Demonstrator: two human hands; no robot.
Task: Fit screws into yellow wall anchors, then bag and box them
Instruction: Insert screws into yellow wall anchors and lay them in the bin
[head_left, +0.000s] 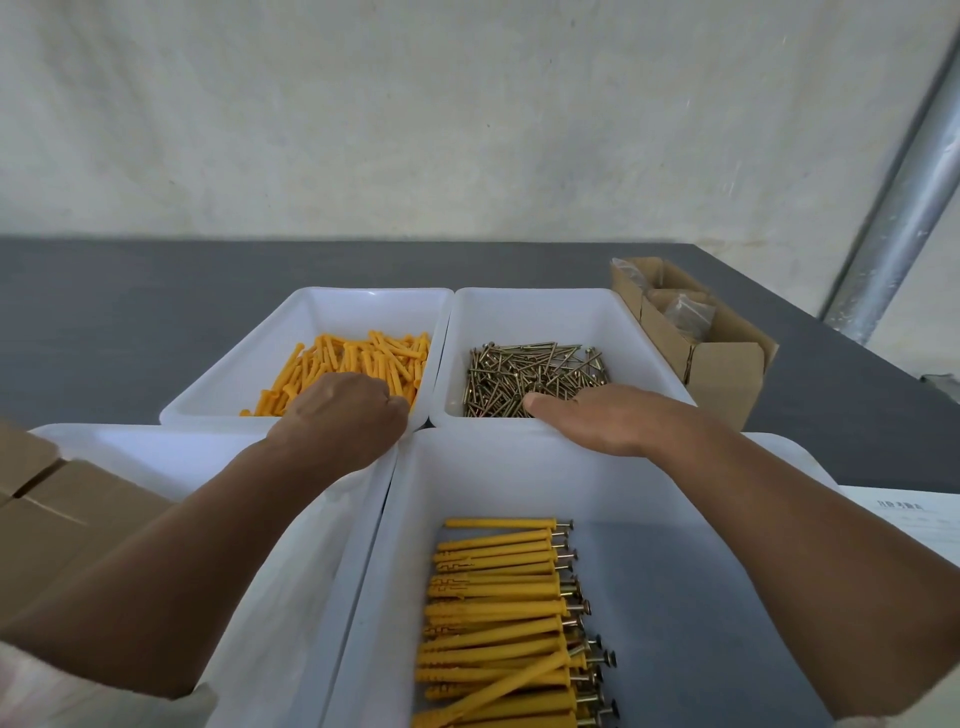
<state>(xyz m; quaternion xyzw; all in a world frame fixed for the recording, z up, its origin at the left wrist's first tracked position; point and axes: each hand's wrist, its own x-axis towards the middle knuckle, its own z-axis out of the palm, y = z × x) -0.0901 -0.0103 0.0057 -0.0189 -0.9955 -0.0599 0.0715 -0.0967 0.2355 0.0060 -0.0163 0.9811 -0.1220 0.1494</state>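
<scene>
— Beyond the front tray (519, 467), what do you record?
— Two white bins, side by side against its far rim. The anchor bin (311, 312), off its far left corner, holds loose yellow anchors (358, 358). The screw bin (545, 306), directly behind it, holds brass screws (530, 374).
— And the hands?
— Left hand (345, 410): knuckles up, fingers curled down among the loose yellow anchors; whether it holds one, I cannot tell. Right hand (597, 421): flat, palm down, fingers straight, lying over the brass screws.
— Inside the front tray?
— Fitted anchors (498, 613), screw heads pointing right, stacked in a rough row.
— Anything else?
— A cardboard box (727, 364) with clear bags (688, 312) sits beyond its far right corner. A second white tray (156, 452) adjoins its left side.
</scene>
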